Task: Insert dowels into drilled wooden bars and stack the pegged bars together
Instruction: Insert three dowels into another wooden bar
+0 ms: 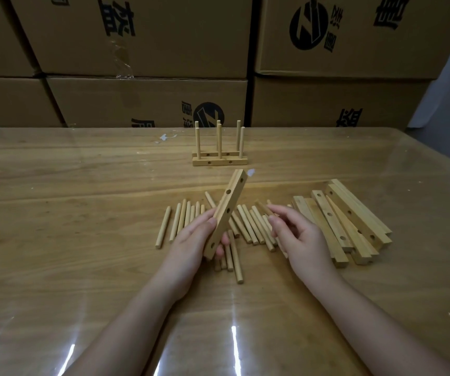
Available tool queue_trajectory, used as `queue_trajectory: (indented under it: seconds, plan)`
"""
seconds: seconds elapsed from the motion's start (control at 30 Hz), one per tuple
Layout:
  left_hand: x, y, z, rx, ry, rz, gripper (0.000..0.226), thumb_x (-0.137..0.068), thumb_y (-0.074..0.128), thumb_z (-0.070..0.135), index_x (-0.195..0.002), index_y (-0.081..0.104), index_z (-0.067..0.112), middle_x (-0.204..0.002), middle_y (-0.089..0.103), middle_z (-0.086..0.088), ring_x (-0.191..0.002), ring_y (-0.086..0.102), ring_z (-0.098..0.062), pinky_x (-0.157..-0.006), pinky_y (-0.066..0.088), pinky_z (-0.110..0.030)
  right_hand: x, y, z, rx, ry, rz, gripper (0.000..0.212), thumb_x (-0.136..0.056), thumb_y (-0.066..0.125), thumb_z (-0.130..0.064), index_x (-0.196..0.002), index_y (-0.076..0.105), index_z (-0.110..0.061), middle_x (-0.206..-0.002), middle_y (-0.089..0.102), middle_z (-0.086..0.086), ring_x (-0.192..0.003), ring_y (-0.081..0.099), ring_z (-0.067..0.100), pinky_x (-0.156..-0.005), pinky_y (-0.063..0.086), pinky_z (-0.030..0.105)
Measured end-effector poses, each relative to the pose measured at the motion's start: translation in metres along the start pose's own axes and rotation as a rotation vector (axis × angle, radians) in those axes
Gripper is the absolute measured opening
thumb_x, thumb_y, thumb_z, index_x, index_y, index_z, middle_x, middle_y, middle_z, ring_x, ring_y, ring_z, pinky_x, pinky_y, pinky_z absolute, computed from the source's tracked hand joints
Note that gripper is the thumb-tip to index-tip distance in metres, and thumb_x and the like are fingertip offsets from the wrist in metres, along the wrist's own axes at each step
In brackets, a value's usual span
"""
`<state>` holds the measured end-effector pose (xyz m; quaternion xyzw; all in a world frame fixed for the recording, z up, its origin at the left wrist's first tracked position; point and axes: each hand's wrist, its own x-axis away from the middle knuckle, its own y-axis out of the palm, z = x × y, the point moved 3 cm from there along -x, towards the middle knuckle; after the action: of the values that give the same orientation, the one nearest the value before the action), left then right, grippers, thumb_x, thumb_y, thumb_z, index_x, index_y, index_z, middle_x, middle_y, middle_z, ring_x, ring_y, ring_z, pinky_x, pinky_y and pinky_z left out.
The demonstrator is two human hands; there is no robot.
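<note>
Left hand reaches in from below, thumb over the front and fingers curled behind the lower half of a drilled bar; the bar is raised off the table, slanting up and away. Right hand hovers just beside it, fingertips pinching one dowel above the loose dowels; undrilled-side pile of bars lies right, pegged bars stand farther back.

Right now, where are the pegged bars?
Head view, centre, far side of the table: pegged bars stand beyond the bar in the left hand and the loose dowels.
</note>
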<state>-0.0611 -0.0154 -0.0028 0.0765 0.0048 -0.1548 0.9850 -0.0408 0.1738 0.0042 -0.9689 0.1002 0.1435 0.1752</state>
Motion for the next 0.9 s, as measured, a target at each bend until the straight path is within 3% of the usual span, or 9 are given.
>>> queue_trajectory:
  seconds: [0.13,0.27,0.57,0.73,0.9]
  plan:
    - [0.0,0.002,0.001,-0.112,0.034,0.033,0.032,-0.101,0.038,0.02,-0.125,0.056,0.031,-0.069,0.06,0.002,-0.057,0.051,-0.008,-0.054,0.046,-0.021,-0.001,0.0,0.0,-0.036,0.021,0.032,0.015,-0.087,0.06,-0.023,-0.091,0.061,-0.037,-0.077,0.066,-0.014,-0.065,0.058,-0.004,-0.063,0.047,0.019]
    - [0.001,0.009,0.004,-0.222,0.078,0.026,0.034,-0.101,0.039,0.019,-0.119,0.055,0.043,-0.064,0.059,0.01,-0.058,0.051,-0.004,-0.054,0.044,-0.018,-0.001,0.0,0.0,-0.026,0.012,0.022,0.01,-0.088,0.059,-0.023,-0.09,0.062,-0.033,-0.079,0.067,-0.011,-0.073,0.061,0.003,-0.07,0.051,0.024]
    - [0.005,0.011,0.006,-0.273,0.081,-0.034,0.033,-0.097,0.045,0.015,-0.12,0.058,0.035,-0.063,0.055,0.008,-0.058,0.05,-0.006,-0.055,0.044,-0.021,-0.002,-0.004,0.005,-0.066,0.056,0.107,0.009,-0.088,0.06,-0.023,-0.096,0.063,-0.026,-0.082,0.066,-0.009,-0.078,0.061,-0.001,-0.069,0.051,0.016]
    - [0.006,0.012,0.009,-0.247,0.081,-0.046,0.032,-0.096,0.047,0.012,-0.122,0.059,0.028,-0.066,0.055,0.004,-0.059,0.053,-0.004,-0.053,0.044,-0.019,-0.003,-0.003,0.006,-0.036,0.062,0.102,0.008,-0.089,0.059,-0.025,-0.091,0.06,-0.033,-0.083,0.065,-0.008,-0.079,0.061,-0.001,-0.07,0.051,0.016]
    - [0.008,0.011,0.009,-0.242,0.069,-0.06,0.033,-0.094,0.05,0.015,-0.12,0.059,0.034,-0.067,0.059,0.01,-0.06,0.055,-0.004,-0.054,0.046,-0.019,-0.002,-0.002,0.005,-0.017,0.054,0.086,0.009,-0.089,0.058,-0.025,-0.089,0.059,-0.033,-0.08,0.064,-0.008,-0.077,0.06,-0.001,-0.069,0.051,0.016]
